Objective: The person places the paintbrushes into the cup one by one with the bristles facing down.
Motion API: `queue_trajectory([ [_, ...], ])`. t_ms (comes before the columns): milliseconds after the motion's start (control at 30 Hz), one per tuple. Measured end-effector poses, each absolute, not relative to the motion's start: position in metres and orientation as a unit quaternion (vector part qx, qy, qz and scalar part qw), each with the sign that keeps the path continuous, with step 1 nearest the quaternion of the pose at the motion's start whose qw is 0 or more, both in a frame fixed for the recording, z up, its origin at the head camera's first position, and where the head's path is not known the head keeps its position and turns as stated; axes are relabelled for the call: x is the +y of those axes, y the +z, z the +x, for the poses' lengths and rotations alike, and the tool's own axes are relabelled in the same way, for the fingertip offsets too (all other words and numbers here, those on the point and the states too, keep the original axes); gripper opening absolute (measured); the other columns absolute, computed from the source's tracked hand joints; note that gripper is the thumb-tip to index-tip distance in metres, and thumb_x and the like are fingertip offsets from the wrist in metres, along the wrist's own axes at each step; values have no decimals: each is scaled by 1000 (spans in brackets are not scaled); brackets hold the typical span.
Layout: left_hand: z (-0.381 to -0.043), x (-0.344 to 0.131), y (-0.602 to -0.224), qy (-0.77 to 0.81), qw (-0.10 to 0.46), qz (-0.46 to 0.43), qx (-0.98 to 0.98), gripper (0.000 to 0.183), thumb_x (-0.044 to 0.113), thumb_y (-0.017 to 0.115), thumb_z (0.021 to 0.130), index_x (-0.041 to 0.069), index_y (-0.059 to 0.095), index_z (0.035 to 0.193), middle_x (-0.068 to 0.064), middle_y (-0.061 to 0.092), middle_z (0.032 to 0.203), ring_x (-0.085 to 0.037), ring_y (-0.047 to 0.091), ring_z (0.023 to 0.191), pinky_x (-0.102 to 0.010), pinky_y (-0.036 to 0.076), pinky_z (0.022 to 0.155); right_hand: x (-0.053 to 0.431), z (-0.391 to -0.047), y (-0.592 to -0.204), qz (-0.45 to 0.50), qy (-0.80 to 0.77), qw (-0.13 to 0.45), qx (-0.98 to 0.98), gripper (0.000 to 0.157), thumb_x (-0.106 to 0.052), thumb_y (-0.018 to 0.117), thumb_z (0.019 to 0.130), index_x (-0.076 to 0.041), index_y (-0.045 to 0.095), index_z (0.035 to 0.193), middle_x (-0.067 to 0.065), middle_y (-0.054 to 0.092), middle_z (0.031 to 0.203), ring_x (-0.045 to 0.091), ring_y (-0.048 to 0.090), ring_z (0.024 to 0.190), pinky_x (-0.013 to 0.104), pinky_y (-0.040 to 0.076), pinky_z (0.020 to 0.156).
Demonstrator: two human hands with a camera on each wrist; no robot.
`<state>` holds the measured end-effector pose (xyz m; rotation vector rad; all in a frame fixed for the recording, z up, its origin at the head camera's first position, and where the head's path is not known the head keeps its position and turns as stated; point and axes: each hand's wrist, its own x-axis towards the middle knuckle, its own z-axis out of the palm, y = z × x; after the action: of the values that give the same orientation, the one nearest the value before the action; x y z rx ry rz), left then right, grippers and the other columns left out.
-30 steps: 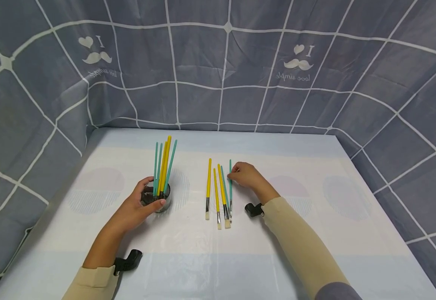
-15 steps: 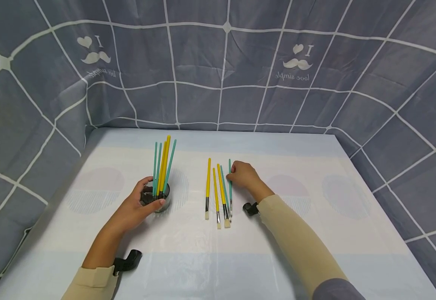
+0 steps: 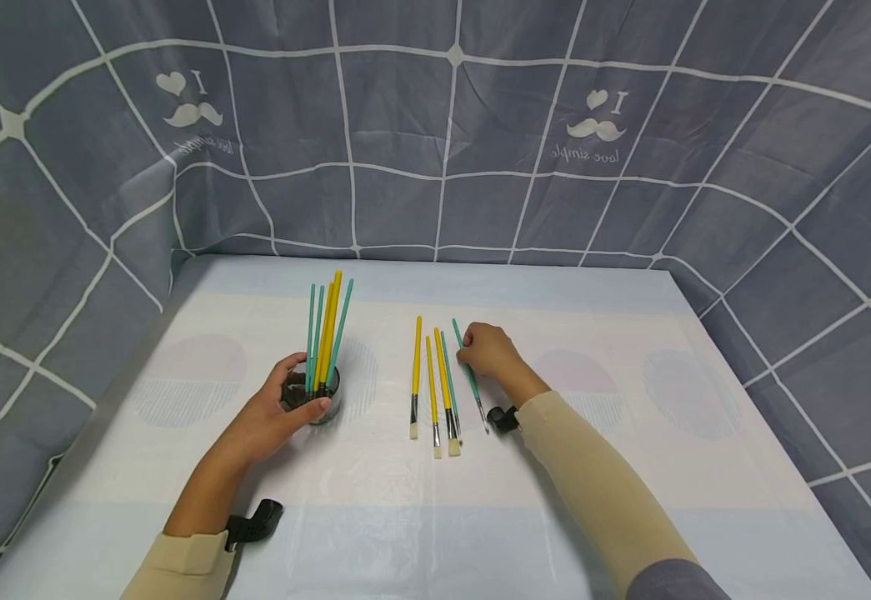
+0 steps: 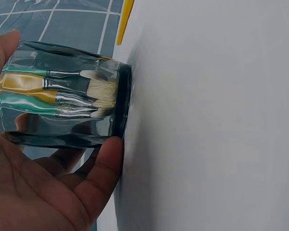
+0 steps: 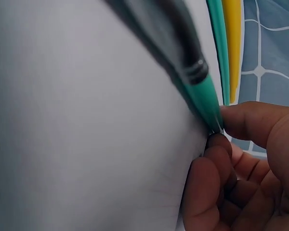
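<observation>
The left hand [image 3: 266, 425] grips a clear, thick-based tumbler [image 4: 123, 98]; the right hand [image 3: 491, 350] pinches a slender teal brush [image 3: 473, 384].

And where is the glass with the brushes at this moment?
In the head view, the glass is left of centre, held by the left hand, with the loose yellow brushes to its right.
</observation>
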<state>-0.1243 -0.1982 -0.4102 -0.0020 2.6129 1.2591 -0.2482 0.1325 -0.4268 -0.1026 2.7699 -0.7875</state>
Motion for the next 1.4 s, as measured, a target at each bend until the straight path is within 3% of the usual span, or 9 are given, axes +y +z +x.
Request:
queue_trajectory([
  [233, -124, -199, -411, 428, 120, -4, 896, 90, 54, 67, 90, 23, 15, 157, -26, 39, 147, -47, 45, 123, -58, 42, 88, 136, -251, -429, -35, -308, 137, 941, 12, -18, 67, 94, -7, 60, 95, 7, 58, 80, 18, 52, 64, 30, 42, 59],
  [733, -122, -200, -413, 438, 109, 2, 892, 88, 52, 68, 90, 23, 17, 156, -25, 40, 146, -45, 46, 119, -53, 43, 85, 143, -244, -427, -70, -452, 140, 878, 20, -16, 60, 98, -7, 60, 116, 9, 59, 80, 19, 55, 60, 31, 47, 57],
  [1067, -122, -200, -412, 438, 106, 3, 893, 88, 52, 67, 91, 22, 16, 156, -26, 39, 147, -47, 43, 124, -59, 42, 89, 132, -242, -413, -113, -578, 77, 804, 22, -18, 56, 102, -8, 55, 121, 16, 60, 96, 31, 64, 85, 37, 56, 65],
  [1267, -123, -198, -413, 441, 101, 11, 892, 87, 49, 68, 92, 20, 16, 156, -28, 39, 146, -48, 43, 125, -64, 40, 91, 111, -239, -402, -121, -620, 62, 773, 23, -14, 56, 101, -5, 55, 122, 14, 59, 96, 29, 64, 82, 35, 56, 64],
  [1400, -123, -197, -413, 441, 103, 7, 891, 87, 49, 68, 92, 21, 16, 156, -27, 38, 147, -48, 43, 124, -61, 41, 90, 95, -238, -398, -138, -649, 59, 746, 21, -12, 55, 102, -3, 53, 121, 10, 57, 95, 23, 62, 80, 37, 56, 66],
])
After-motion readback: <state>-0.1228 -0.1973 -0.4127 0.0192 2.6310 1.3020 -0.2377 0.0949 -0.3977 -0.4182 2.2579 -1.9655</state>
